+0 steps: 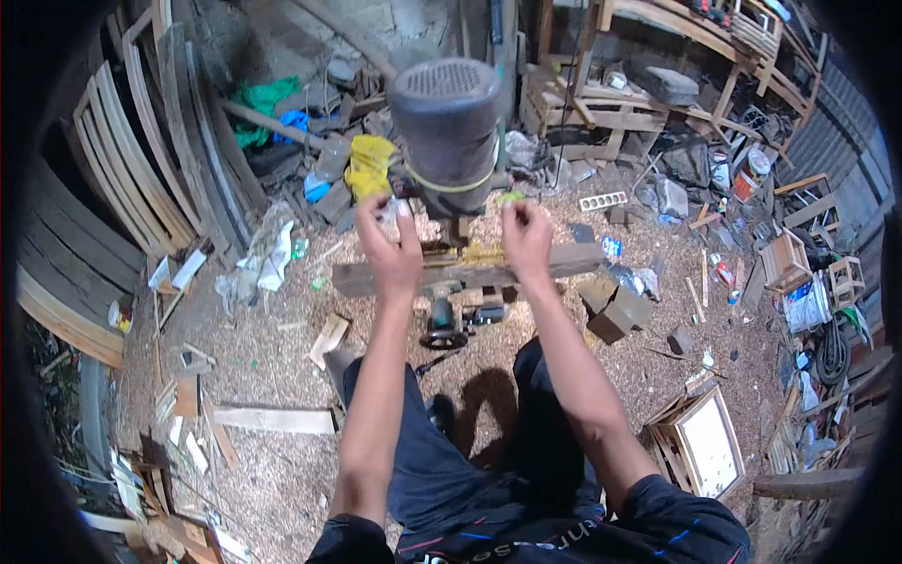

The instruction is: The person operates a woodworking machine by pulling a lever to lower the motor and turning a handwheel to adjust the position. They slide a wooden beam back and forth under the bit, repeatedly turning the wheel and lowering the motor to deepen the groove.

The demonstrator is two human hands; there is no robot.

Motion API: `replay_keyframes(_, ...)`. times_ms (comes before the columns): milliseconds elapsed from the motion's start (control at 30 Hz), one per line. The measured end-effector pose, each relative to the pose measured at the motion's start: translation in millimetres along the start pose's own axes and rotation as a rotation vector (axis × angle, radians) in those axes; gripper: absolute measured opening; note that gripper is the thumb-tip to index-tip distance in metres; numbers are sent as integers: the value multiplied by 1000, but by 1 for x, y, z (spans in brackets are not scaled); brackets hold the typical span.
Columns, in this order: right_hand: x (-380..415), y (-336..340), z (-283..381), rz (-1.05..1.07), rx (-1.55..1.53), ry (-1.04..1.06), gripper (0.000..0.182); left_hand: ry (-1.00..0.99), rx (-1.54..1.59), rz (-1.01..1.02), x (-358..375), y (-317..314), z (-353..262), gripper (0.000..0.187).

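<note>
A motor-topped drilling machine (445, 136) stands upright in front of me, with a yellow-green band around its motor housing. Below its head, a long wooden beam (564, 260) lies crosswise, with yellowish shavings on top. My left hand (390, 252) is raised over the beam's left part, beside the machine head, thumb and forefinger apart. On the other side, my right hand (529, 240) is closed, its fingers curled together; whether anything is in them is hidden. Beneath the beam shows a dark handwheel (443, 336).
Wood shavings cover the floor around my legs. A wooden block (618, 312) sits right of the machine, and a framed white panel (711, 445) lower right. Curved wooden pieces (132, 169) lean at the left. A power strip (602, 201) lies behind, near a yellow bag (369, 166).
</note>
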State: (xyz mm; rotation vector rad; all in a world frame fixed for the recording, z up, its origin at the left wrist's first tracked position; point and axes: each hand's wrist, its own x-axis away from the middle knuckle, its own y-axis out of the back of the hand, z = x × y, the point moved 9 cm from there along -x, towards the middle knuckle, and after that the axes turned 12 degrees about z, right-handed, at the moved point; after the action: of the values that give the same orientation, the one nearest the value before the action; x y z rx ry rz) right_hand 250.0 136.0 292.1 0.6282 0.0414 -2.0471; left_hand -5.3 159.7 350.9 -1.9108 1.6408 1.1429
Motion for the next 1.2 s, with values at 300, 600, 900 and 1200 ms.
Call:
replay_keyframes(300, -266, 1, 52, 59, -16, 81, 59, -443, -402, 118, -124, -53, -118, 33)
replay_keyframes(600, -295, -34, 101, 208, -178, -12, 98, -389, -358, 155, -123, -53, -112, 32)
replay_keyframes(900, -269, -10, 116, -39, -197, -47, 81, -444, -417, 152, -125, -50, -112, 30)
replay_keyframes(1200, -146, 15, 127, 20, -393, -45, 65, -441, -452, 114, -110, -56, -102, 34)
